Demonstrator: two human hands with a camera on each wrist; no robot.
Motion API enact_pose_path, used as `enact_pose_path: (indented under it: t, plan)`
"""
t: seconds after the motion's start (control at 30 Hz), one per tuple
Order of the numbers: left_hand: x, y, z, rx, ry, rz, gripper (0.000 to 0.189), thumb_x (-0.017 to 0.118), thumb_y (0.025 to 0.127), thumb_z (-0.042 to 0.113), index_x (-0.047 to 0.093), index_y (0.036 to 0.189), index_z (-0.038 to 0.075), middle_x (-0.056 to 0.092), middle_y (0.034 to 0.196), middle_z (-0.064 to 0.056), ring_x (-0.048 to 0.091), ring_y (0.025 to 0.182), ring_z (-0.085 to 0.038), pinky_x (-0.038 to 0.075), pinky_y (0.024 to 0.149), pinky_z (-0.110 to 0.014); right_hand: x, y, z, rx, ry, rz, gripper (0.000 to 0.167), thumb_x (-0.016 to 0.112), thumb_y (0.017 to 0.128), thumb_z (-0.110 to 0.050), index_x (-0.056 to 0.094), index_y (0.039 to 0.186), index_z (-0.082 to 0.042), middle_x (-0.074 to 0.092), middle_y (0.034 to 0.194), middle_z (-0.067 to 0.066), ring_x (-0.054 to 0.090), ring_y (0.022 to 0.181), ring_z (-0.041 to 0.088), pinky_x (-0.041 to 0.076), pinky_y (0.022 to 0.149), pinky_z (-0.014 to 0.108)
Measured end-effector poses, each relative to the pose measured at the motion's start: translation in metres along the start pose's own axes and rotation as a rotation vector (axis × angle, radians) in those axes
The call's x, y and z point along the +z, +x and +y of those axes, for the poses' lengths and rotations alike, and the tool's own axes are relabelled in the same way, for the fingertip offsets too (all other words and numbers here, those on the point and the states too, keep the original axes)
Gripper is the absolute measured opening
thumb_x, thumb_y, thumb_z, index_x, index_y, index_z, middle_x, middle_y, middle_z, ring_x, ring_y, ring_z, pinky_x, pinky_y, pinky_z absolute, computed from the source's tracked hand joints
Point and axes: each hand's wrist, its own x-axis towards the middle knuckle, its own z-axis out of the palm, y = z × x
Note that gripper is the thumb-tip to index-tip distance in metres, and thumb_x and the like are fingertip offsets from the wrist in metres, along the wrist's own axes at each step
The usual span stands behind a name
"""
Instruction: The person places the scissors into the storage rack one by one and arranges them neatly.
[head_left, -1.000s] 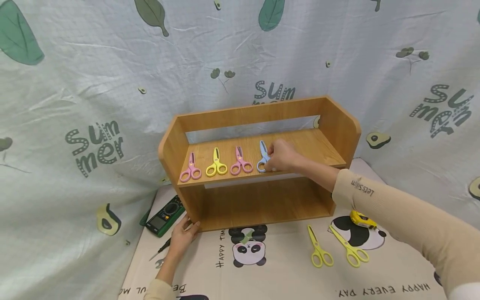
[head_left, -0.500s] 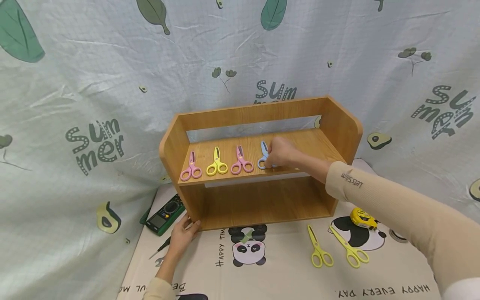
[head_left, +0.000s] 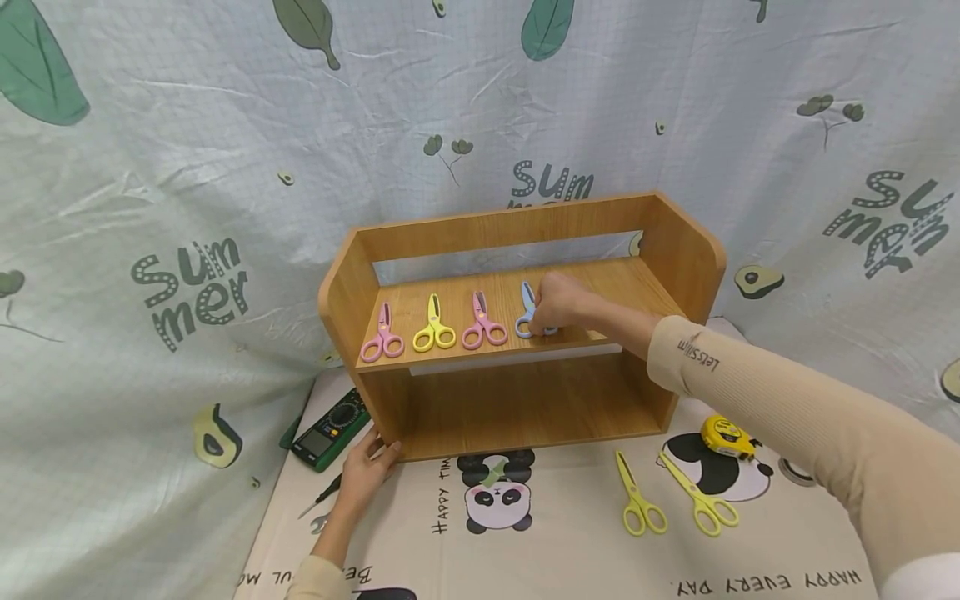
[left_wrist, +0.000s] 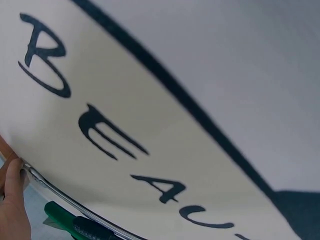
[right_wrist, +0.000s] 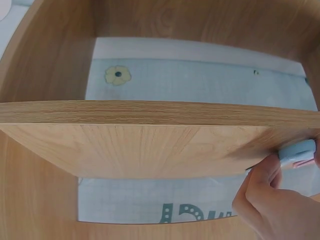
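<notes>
Blue scissors (head_left: 528,305) lie on the upper board of a wooden shelf (head_left: 517,400), blades pointing back. My right hand (head_left: 558,302) pinches their handle end and covers part of it. In the right wrist view, curled fingers of the right hand (right_wrist: 280,205) sit around the light-blue handle (right_wrist: 296,151). To the left lie pink scissors (head_left: 483,321), yellow scissors (head_left: 433,325) and another pink pair (head_left: 383,333), in a row. My left hand (head_left: 363,475) holds the shelf's lower left front corner; the left wrist view shows only part of that hand (left_wrist: 14,215).
Two yellow scissors (head_left: 639,496) (head_left: 701,496) lie on the printed tablecloth, front right. Nearby are a yellow tape measure (head_left: 726,437) and a round object (head_left: 795,472). Left of the shelf are a green multimeter (head_left: 330,432), a screwdriver (head_left: 327,492) and a partly hidden wrench (head_left: 318,525).
My right forearm has shifted left and the right hand has turned slightly over the blue scissors, with more of their handle showing. My left hand stays at the shelf corner.
</notes>
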Motion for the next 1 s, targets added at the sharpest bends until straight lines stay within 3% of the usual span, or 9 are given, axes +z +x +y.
enact_pose_path:
  t: [0.2, 0.4, 0.53, 0.57, 0.63, 0.7, 0.73, 0.8, 1.0]
  plan:
    - [0.002, -0.001, 0.003, -0.007, 0.003, -0.001, 0.069, 0.061, 0.105, 0.014, 0.026, 0.164, 0.003, 0.036, 0.161, -0.034, 0.051, 0.14, -0.049, 0.057, 0.105, -0.05, -0.002, -0.004, 0.002, 0.005, 0.007, -0.017, 0.043, 0.076, 0.072, -0.002, 0.043, 0.048, -0.018, 0.037, 0.047, -0.01, 0.031, 0.049, 0.006, 0.027, 0.047, 0.022]
    - [0.002, -0.002, 0.004, -0.007, 0.02, 0.008, 0.068, 0.06, 0.105, 0.015, 0.027, 0.164, 0.003, 0.036, 0.161, -0.034, 0.052, 0.139, -0.049, 0.058, 0.104, -0.049, -0.006, -0.01, 0.003, -0.039, 0.0, -0.028, 0.047, 0.074, 0.072, -0.001, 0.038, 0.048, -0.018, 0.029, 0.048, -0.01, 0.025, 0.048, 0.004, 0.023, 0.047, 0.02]
    - [0.002, -0.002, 0.004, -0.016, 0.009, 0.017, 0.068, 0.06, 0.106, 0.015, 0.026, 0.164, 0.004, 0.037, 0.16, -0.034, 0.053, 0.139, -0.048, 0.058, 0.105, -0.049, -0.015, -0.019, 0.003, -0.086, 0.056, 0.009, 0.049, 0.069, 0.074, 0.002, 0.029, 0.055, -0.017, 0.022, 0.055, -0.008, 0.019, 0.052, 0.007, 0.02, 0.05, 0.022]
    - [0.002, -0.003, 0.003, -0.014, 0.005, 0.016, 0.069, 0.06, 0.106, 0.015, 0.026, 0.164, 0.003, 0.037, 0.16, -0.035, 0.053, 0.139, -0.049, 0.057, 0.105, -0.049, -0.017, -0.023, 0.003, -0.104, 0.073, 0.023, 0.047, 0.068, 0.074, 0.002, 0.027, 0.058, -0.015, 0.02, 0.058, -0.006, 0.018, 0.054, 0.009, 0.02, 0.053, 0.024]
    - [0.002, -0.004, 0.002, -0.015, 0.006, 0.016, 0.069, 0.06, 0.106, 0.014, 0.025, 0.164, 0.002, 0.037, 0.159, -0.036, 0.053, 0.138, -0.049, 0.057, 0.105, -0.05, -0.022, -0.033, 0.005, -0.127, 0.1, 0.058, 0.028, 0.069, 0.077, 0.001, 0.044, 0.066, -0.006, 0.04, 0.065, 0.001, 0.036, 0.06, 0.014, 0.037, 0.056, 0.026]
    - [0.002, -0.004, 0.001, -0.021, 0.008, 0.015, 0.07, 0.06, 0.106, 0.015, 0.025, 0.164, 0.003, 0.037, 0.16, -0.035, 0.053, 0.138, -0.048, 0.057, 0.105, -0.049, -0.025, -0.047, 0.01, -0.143, 0.128, 0.084, 0.016, 0.071, 0.082, -0.001, 0.059, 0.091, 0.005, 0.058, 0.086, 0.014, 0.054, 0.079, 0.023, 0.053, 0.075, 0.034]
    - [0.002, -0.004, 0.001, -0.021, 0.009, 0.013, 0.07, 0.06, 0.105, 0.015, 0.024, 0.164, 0.003, 0.037, 0.159, -0.036, 0.053, 0.138, -0.049, 0.057, 0.105, -0.049, -0.025, -0.054, 0.013, -0.155, 0.136, 0.097, 0.027, 0.072, 0.084, -0.003, 0.061, 0.106, 0.008, 0.063, 0.101, 0.019, 0.059, 0.093, 0.027, 0.056, 0.088, 0.039]
    - [0.002, -0.004, 0.001, -0.021, 0.009, 0.009, 0.07, 0.06, 0.106, 0.015, 0.024, 0.164, 0.002, 0.038, 0.159, -0.036, 0.053, 0.138, -0.049, 0.057, 0.105, -0.049, -0.024, -0.071, 0.022, -0.182, 0.159, 0.127, 0.054, 0.075, 0.086, -0.005, 0.055, 0.133, 0.011, 0.061, 0.131, 0.026, 0.058, 0.12, 0.035, 0.051, 0.11, 0.049]
    - [0.002, -0.002, 0.003, -0.005, 0.007, -0.006, 0.072, 0.06, 0.106, 0.015, 0.022, 0.165, 0.002, 0.036, 0.159, -0.037, 0.052, 0.139, -0.049, 0.056, 0.106, -0.051, 0.002, -0.119, 0.059, -0.226, 0.213, 0.169, 0.053, 0.079, 0.086, -0.007, 0.058, 0.133, 0.006, 0.065, 0.129, 0.023, 0.062, 0.118, 0.037, 0.054, 0.108, 0.054]
